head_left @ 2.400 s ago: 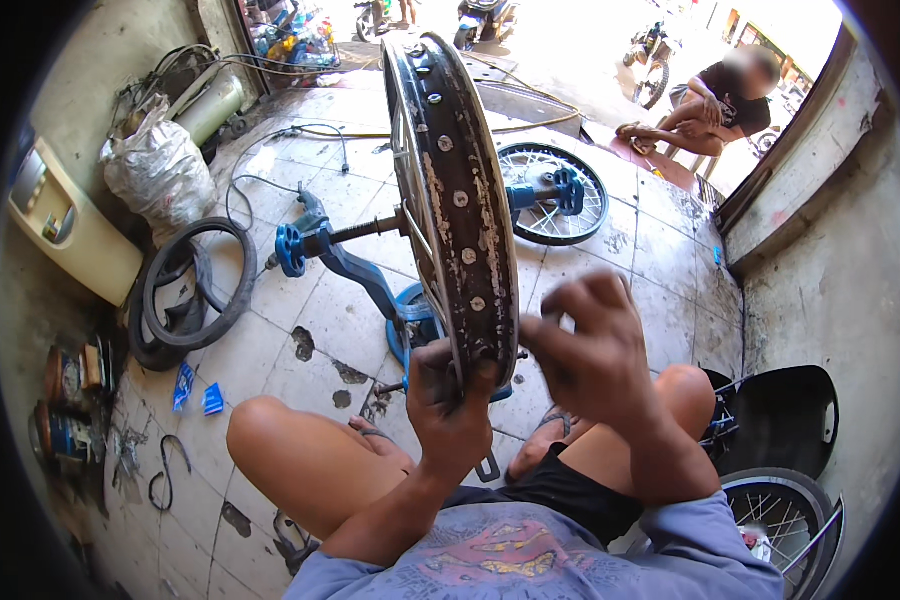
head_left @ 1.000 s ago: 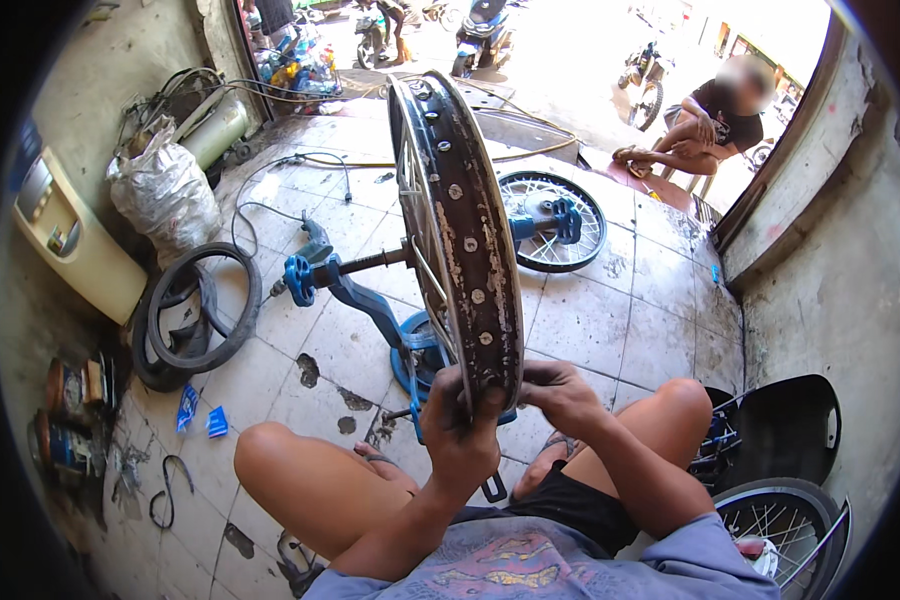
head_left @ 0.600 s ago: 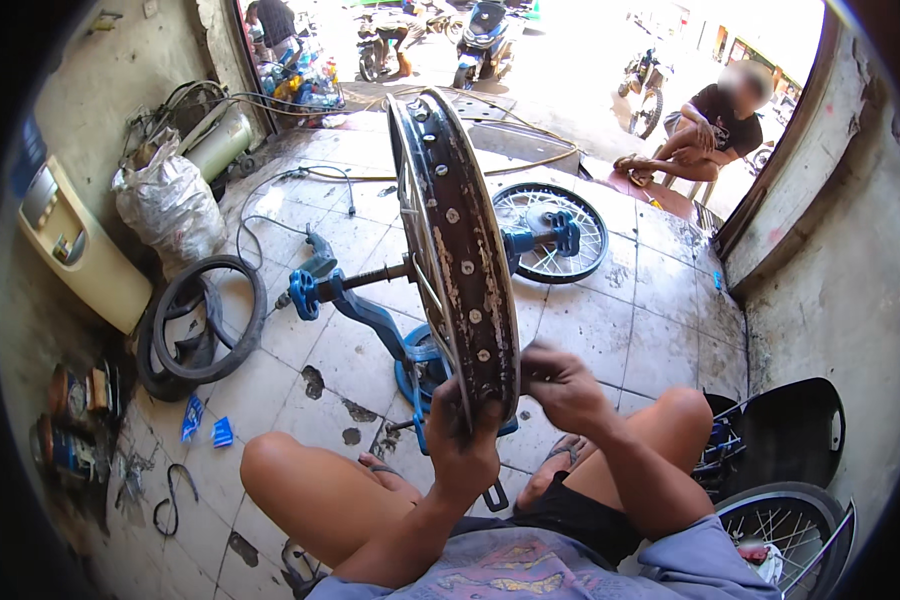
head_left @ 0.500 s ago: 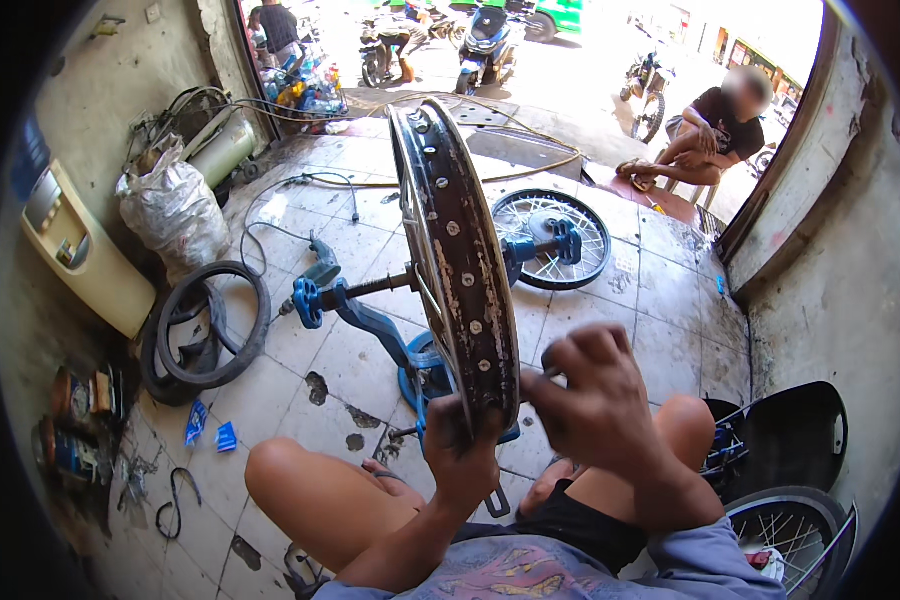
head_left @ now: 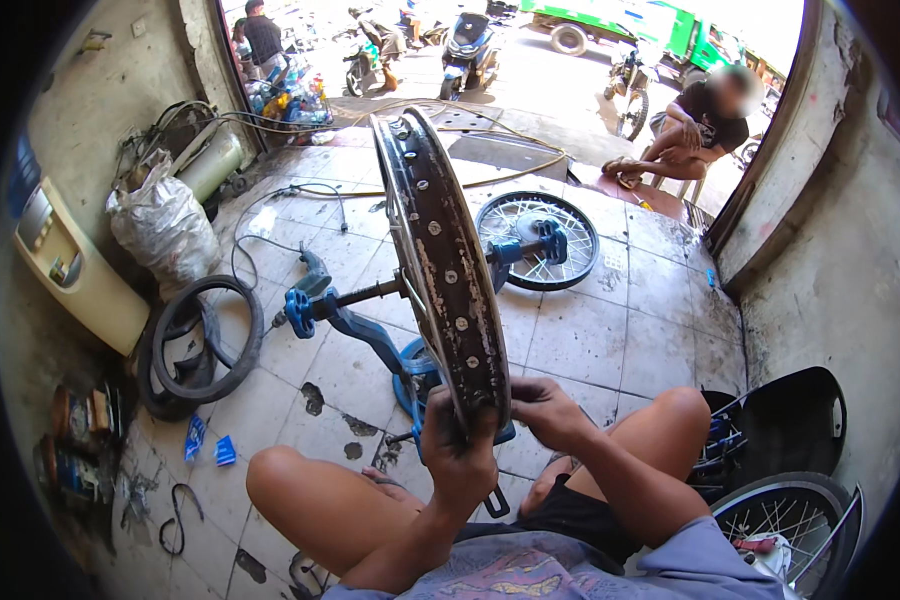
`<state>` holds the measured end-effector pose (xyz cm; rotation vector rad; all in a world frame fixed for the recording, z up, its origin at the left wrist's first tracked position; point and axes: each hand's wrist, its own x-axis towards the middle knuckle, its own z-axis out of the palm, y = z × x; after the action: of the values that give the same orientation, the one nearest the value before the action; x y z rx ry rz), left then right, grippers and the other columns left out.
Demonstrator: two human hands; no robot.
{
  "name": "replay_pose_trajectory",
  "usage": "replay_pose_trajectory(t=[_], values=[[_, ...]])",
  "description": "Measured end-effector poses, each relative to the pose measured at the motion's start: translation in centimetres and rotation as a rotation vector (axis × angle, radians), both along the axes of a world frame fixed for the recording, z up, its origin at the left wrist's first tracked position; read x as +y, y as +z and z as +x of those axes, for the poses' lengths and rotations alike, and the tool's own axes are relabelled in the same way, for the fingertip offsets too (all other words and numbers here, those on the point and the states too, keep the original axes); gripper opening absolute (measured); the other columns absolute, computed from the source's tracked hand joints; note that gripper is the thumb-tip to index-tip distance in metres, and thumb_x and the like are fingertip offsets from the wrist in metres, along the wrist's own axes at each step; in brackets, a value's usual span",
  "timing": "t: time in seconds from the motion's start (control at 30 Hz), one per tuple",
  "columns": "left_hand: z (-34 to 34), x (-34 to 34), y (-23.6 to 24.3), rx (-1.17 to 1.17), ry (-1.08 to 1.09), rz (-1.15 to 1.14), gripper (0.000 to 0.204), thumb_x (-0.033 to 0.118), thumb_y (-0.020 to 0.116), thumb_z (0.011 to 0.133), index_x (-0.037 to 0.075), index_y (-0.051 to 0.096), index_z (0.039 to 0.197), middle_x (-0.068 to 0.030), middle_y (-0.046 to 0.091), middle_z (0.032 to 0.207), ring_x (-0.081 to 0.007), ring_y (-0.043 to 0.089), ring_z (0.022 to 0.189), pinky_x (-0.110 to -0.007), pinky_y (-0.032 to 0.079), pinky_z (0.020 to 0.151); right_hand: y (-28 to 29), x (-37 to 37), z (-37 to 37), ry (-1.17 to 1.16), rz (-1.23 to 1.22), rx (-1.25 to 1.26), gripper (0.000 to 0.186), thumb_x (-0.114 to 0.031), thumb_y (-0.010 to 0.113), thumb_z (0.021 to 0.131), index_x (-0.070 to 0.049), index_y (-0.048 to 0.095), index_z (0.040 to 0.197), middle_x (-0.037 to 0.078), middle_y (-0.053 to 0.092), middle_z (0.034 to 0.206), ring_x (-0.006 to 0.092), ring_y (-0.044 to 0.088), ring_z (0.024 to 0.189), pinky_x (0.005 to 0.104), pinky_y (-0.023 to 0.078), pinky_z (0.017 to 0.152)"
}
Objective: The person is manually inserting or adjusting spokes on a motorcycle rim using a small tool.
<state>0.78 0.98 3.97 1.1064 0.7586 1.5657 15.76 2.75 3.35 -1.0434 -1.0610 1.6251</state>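
A spoked wheel rim (head_left: 438,215), dark and worn with a row of spoke nipples, stands upright before me. Its axle rests in a blue wheel stand (head_left: 365,333). My left hand (head_left: 458,450) is closed around the near bottom part of the rim, thumb on the inside of the channel. Close against the rim's right side is my right hand (head_left: 550,412), its fingers pinched together by the spokes. Whatever sits in that pinch is hidden.
A cordless-looking drill (head_left: 313,270) lies beyond the stand's left arm. Two black tyres (head_left: 253,352) lie at left, near a white sack (head_left: 165,230). Another spoked wheel (head_left: 587,262) lies flat ahead. One more wheel (head_left: 830,510) is at lower right. A person (head_left: 705,120) sits by the doorway.
My right hand has come down and left, from a raised position beside the rim to close against it. My left hand keeps its hold. Outside, a green truck has come further into view.
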Motion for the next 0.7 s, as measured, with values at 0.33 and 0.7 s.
replay_pose_trajectory(t=[0.33,0.7], values=[[-0.1,0.2,0.2,-0.021,-0.068,-0.012,0.025,0.008,0.067,0.096,0.002,0.052,0.115,-0.0033,0.06,0.101,-0.0086,0.058,0.088,-0.023,0.048,0.077,-0.6,-0.3,0.5,-0.037,-0.02,-0.01,0.021,-0.014,0.07,0.09,-0.003,0.072,0.108,0.01,0.064,0.085,0.0215,0.057,0.083,0.0338,0.047,0.078],[-0.4,0.4,0.4,0.002,-0.026,-0.015,0.029,0.006,0.068,0.094,0.0,0.052,0.117,-0.0045,0.063,0.1,-0.0096,0.06,0.09,-0.024,0.049,0.08,3.4,0.5,0.1,-0.21,0.508,-0.714,0.018,-0.016,0.069,0.087,-0.007,0.072,0.101,0.01,0.058,0.088,0.0298,0.056,0.089,0.0396,0.043,0.078]])
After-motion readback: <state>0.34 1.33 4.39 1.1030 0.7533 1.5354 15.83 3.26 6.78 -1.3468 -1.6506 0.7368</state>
